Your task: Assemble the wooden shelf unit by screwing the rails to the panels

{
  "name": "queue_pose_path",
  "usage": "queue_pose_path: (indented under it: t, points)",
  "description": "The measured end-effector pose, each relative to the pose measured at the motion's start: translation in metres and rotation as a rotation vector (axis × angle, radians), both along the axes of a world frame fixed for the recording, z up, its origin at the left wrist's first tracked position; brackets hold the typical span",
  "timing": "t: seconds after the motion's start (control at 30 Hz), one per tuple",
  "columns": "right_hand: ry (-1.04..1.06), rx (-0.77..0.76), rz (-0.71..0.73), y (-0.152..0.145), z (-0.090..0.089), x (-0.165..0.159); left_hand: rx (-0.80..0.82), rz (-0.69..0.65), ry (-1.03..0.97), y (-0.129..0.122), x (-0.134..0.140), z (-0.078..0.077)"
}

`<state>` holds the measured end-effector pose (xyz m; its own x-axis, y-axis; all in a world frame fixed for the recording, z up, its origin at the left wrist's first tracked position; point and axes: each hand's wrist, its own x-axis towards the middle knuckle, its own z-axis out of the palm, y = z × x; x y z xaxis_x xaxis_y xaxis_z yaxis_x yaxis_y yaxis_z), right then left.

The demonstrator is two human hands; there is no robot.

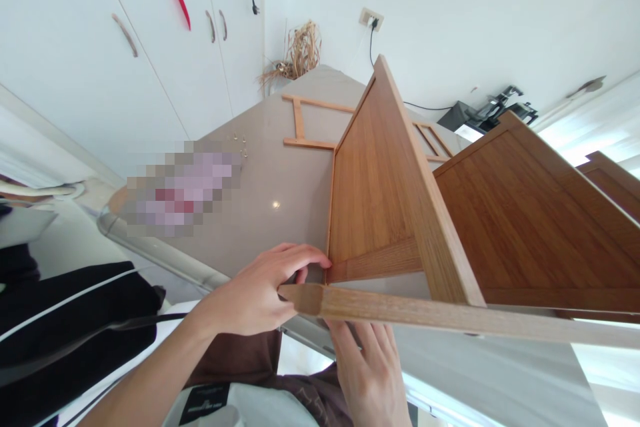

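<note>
A long wooden bar [390, 307] with a tapered end runs across the near side of a framed wooden panel [377, 193], which stands on edge on the table. My left hand [255, 290] is curled around the bar's left end, with its index fingertip touching the lower edge of the panel. Below the bar, my right hand [367, 363] has its fingers pressed against the underside, their tips partly hidden behind it.
Several small metal fittings [243, 147] lie on the grey table [265, 213] near a blurred-out pinkish package [185, 190]. Behind the panel is a wooden ladder-like frame [299, 120]. More wooden panels [530, 227] stand at right. White cabinets [165, 47] line the left; dried stalks [303, 53] sit in the corner.
</note>
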<state>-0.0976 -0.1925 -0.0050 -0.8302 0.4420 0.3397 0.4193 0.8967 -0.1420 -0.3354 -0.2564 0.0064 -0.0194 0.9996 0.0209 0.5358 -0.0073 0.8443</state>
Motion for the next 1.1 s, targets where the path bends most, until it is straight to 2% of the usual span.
queue_pose_path:
  t: [0.13, 0.3, 0.6, 0.77, 0.93, 1.1]
  points:
    - [-0.013, 0.012, -0.017, -0.002, 0.001, 0.0, -0.011, 0.009, -0.008, 0.0, 0.0, 0.002]
    - [-0.015, -0.025, -0.003, -0.006, 0.006, -0.001, 0.027, -0.047, -0.035, 0.002, -0.004, -0.006]
    - [-0.056, -0.025, 0.107, 0.0, 0.01, 0.003, 0.035, -0.043, -0.008, 0.004, -0.005, -0.017]
    - [-0.084, 0.01, 0.228, 0.008, 0.007, 0.006, 0.044, -0.037, -0.006, 0.005, -0.006, -0.018]
    - [-0.097, -0.05, 0.184, 0.007, 0.008, 0.004, 0.046, -0.041, -0.006, 0.004, -0.005, -0.015]
    - [-0.07, -0.029, 0.188, 0.007, 0.004, 0.002, 0.046, -0.029, -0.027, 0.001, -0.004, -0.008]
